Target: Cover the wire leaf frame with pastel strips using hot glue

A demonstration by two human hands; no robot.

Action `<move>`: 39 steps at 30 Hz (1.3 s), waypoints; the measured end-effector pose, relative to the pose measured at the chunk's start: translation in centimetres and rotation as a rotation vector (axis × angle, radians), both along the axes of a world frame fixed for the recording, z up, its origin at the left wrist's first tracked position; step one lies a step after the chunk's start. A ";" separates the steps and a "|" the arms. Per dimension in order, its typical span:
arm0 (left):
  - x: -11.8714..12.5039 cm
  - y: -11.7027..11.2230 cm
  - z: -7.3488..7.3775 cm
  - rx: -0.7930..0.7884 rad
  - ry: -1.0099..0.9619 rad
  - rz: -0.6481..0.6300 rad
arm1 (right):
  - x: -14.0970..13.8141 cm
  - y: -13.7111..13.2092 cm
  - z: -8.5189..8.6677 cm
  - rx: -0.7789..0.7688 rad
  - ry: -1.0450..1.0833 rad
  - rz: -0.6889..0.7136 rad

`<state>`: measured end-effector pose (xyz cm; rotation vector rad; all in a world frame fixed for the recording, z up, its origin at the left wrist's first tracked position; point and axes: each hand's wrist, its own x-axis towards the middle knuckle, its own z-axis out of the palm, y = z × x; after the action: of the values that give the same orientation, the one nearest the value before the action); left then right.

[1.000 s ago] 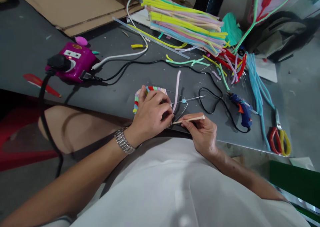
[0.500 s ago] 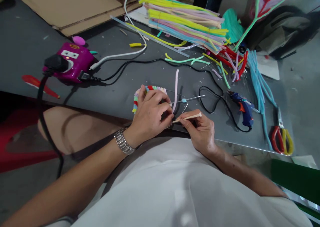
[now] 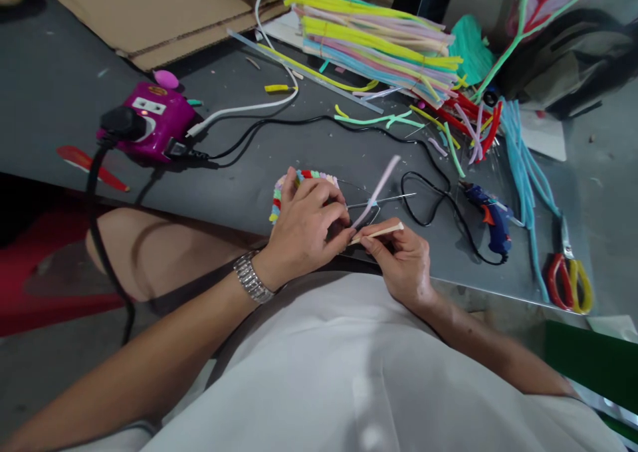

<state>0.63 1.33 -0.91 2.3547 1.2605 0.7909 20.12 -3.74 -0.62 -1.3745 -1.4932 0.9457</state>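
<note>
My left hand (image 3: 306, 226) is closed on a wire frame wrapped in many-coloured pipe cleaners (image 3: 299, 178) at the near edge of the dark table (image 3: 74, 93). Its thumb and fingers pinch the lower end of a pale pink pipe cleaner (image 3: 379, 186) that sticks up and to the right. My right hand (image 3: 403, 259) pinches a thin wooden stick (image 3: 379, 231), whose tip meets my left fingertips. Bare wire (image 3: 383, 201) of the frame juts out to the right.
A blue glue gun (image 3: 491, 216) with a black cord lies to the right, with red and yellow scissors (image 3: 571, 279) beyond it. A magenta power strip (image 3: 154, 119) sits at the left. Bundles of pipe cleaners (image 3: 379, 40) and cardboard (image 3: 149, 13) lie at the back.
The pink pipe cleaner has swung from nearly upright to leaning right. Both hands have stayed almost in place, the stick still held against my left fingertips.
</note>
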 end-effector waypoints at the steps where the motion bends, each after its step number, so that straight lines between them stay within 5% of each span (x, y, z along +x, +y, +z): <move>1: 0.0 0.0 0.0 -0.008 -0.004 -0.001 | 0.0 0.0 0.0 -0.003 0.000 0.000; 23: -0.1 0.3 -0.7 -0.003 0.031 -0.031 | 0.7 -0.5 -1.0 0.086 0.008 0.030; 28: -0.1 0.4 -0.6 -0.006 0.030 -0.038 | 0.7 -0.6 -1.2 0.210 0.063 0.058; 39: -0.1 0.3 -0.6 0.009 0.015 -0.039 | 0.6 0.2 0.1 0.561 -0.284 0.282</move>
<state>0.54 1.66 -1.56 2.3890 1.2159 0.7691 20.72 -3.54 -0.49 -0.9253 -2.0154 0.4397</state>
